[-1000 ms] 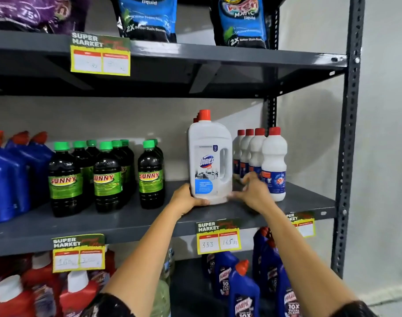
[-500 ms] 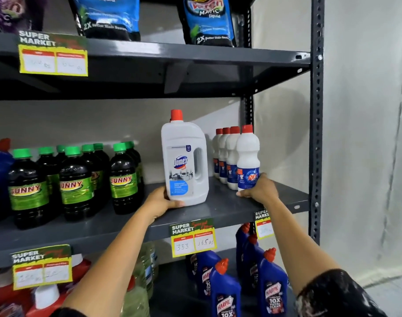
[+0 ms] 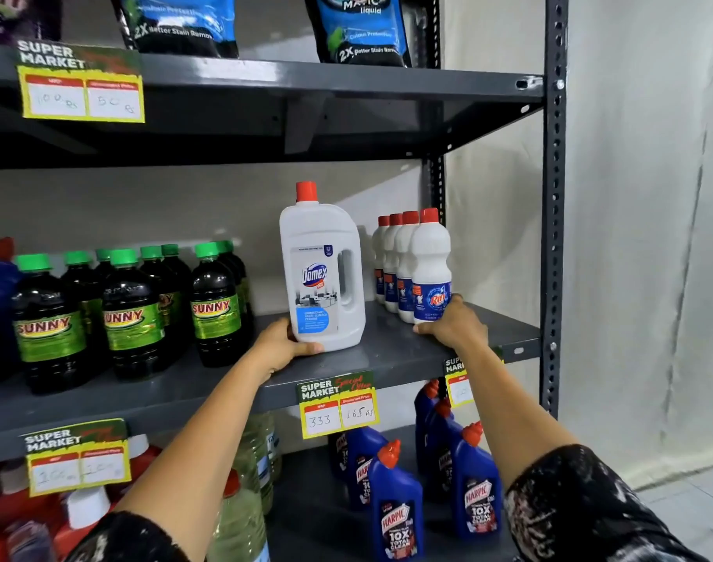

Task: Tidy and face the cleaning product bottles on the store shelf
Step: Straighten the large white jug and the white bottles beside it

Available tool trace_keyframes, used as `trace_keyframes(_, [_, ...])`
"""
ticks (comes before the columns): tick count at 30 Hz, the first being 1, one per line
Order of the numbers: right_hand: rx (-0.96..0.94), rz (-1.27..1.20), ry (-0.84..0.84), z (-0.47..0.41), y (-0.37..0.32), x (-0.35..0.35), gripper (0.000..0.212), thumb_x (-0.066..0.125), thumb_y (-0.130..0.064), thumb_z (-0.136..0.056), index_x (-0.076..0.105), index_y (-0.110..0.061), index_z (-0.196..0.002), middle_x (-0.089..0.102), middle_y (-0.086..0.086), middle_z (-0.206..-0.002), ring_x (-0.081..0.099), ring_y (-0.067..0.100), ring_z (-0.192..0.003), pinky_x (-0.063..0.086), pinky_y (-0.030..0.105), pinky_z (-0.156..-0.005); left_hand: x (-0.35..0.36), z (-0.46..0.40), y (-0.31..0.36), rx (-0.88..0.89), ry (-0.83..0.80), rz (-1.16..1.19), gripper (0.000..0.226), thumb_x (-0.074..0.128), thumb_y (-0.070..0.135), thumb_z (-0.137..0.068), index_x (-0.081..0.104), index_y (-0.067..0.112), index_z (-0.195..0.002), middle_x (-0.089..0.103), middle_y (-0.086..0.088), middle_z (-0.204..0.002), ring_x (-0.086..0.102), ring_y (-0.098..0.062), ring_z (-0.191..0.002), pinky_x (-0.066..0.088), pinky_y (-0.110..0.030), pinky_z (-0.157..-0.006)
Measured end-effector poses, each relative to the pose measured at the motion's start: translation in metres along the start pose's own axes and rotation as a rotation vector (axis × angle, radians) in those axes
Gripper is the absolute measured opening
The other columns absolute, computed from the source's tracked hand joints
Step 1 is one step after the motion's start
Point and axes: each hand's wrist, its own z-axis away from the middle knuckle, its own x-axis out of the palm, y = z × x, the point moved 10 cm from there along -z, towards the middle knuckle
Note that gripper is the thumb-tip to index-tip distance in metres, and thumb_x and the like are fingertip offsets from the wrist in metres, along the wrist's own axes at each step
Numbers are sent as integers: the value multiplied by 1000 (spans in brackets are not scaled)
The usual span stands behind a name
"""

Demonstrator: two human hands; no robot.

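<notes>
White jug (image 3: 321,273) held at its base by left hand (image 3: 283,344); right hand (image 3: 454,324) grips front small bottle (image 3: 431,265); better turn its label forward, slowly.

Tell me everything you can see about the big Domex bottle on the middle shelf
The Domex bottle is a tall, whitish, plastic-looking jug with a red screw cap and a moulded handle slot on its right side. Its label, with the blue Domex logo and a light-blue panel, faces out. It stands upright on the grey middle shelf, apart from the smaller white bottles. The left hand touches its lower left corner.
</notes>
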Motion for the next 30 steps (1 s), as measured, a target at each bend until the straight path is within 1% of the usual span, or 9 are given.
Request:
trace_keyframes(4, [-3, 5, -26, -1, 0, 3, 85, 77, -49, -66, 37, -14, -132, 56, 10, -133, 53, 32, -122, 41, 51, -103, -1, 1, 0, -10, 7, -8, 64, 85, 15, -65, 56, 13, -123, 63, -8, -128, 58, -23, -116, 43, -42, -105])
trace_keyframes(6, [4, 4, -33, -2, 0, 3, 85, 77, -48, -65, 36, -14, -132, 55, 10, -133, 52, 33, -122, 40, 51, -104, 0, 2, 0, -7, 5, 0, 63, 84, 14, -66, 56, 13, -122, 63, -8, -128, 58, -23, -116, 43, -39, -104])
trace_keyframes(10, [26, -35, 27, 0, 2, -4, 97, 81, -52, -61, 31, -10, -133, 50, 15, -135, 49, 36, -124, 43, 50, -102, 1, 4, 3, 0, -1, -2, 63, 84, 13, -67, 55, 13, -123, 63, -8, -129, 58, -23, -115, 43, -37, -103])
trace_keyframes(15, [5, -1, 60, 1, 2, -3, 91, 77, -53, -65, 32, -11, -132, 54, 13, -133, 53, 34, -122, 45, 49, -99, 1, 6, 4, -10, 6, -31, 66, 83, 14, -68, 52, 11, -127, 60, -9, -132, 56, -24, -120, 41, -41, -106])
trace_keyframes(21, [-17, 9, 78, 2, 2, -3, 82, 75, -53, -67, 35, -13, -127, 58, 11, -128, 56, 33, -118, 46, 47, -97, 1, 8, 6, -11, 7, -77, 66, 81, 17, -71, 51, 12, -129, 59, -8, -134, 55, -24, -121, 42, -39, -106])
trace_keyframes(27, [-27, 33, 53, 2, 2, -1, 84, 74, -56, -67, 34, -13, -128, 59, 12, -127, 57, 34, -117, 47, 48, -96, 5, 7, 7, 9, -17, -119, 63, 79, 22, -74, 50, 14, -129, 58, -6, -135, 54, -23, -122, 41, -37, -105])
trace_keyframes(30, [-24, 67, 35, 3, 1, 1, 89, 76, -55, -65, 31, -14, -130, 58, 13, -129, 56, 35, -118, 46, 50, -97, 7, 7, 9, 32, -25, -123, 60, 78, 22, -75, 51, 15, -129, 58, -5, -136, 55, -18, -117, 41, -33, -101])
